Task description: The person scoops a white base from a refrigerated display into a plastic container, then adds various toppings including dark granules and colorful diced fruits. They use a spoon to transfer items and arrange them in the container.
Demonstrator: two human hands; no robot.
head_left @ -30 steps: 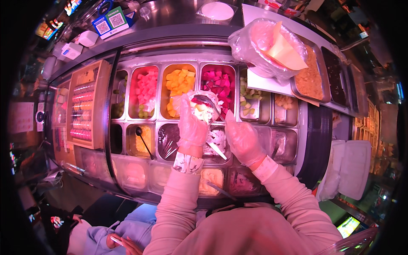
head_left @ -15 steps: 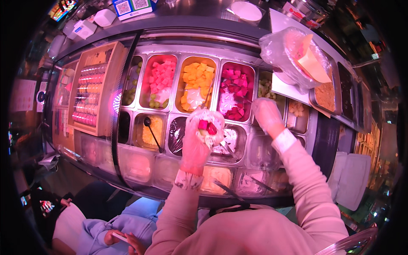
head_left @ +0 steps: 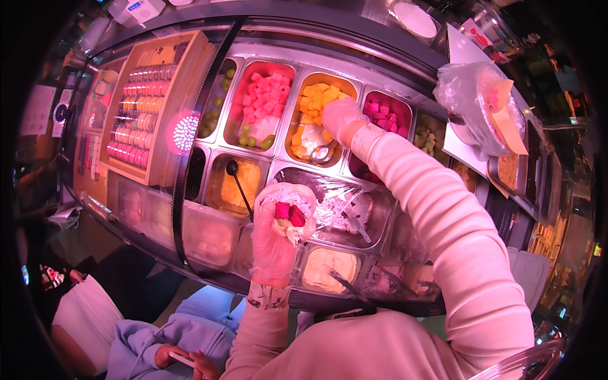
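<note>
My left hand (head_left: 272,253), in a thin clear glove, cups a round, pale wrapper (head_left: 310,201) over the front pans. White cream lines it, and red-purple fruit cubes (head_left: 289,214) sit in the middle. My gloved right hand (head_left: 344,118) reaches over the pan of yellow mango cubes (head_left: 315,95); its fingers are closed on the handle of a metal spoon (head_left: 323,152), whose bowl rests low in that pan. Part of the handle is hidden by the hand. My right forearm covers part of the pan of magenta fruit cubes (head_left: 382,111).
Pink fruit cubes with green grapes fill a pan (head_left: 263,104) on the left. A black spoon (head_left: 235,174) stands in a yellow topping pan. A wooden rack (head_left: 152,107) lies further left, a plastic bag (head_left: 468,95) at right. A person (head_left: 171,342) holding a phone is at lower left.
My right hand has moved left from the pans on the right to the mango pan and onto its spoon. The view has shifted; my left hand still holds the filled wrapper.
</note>
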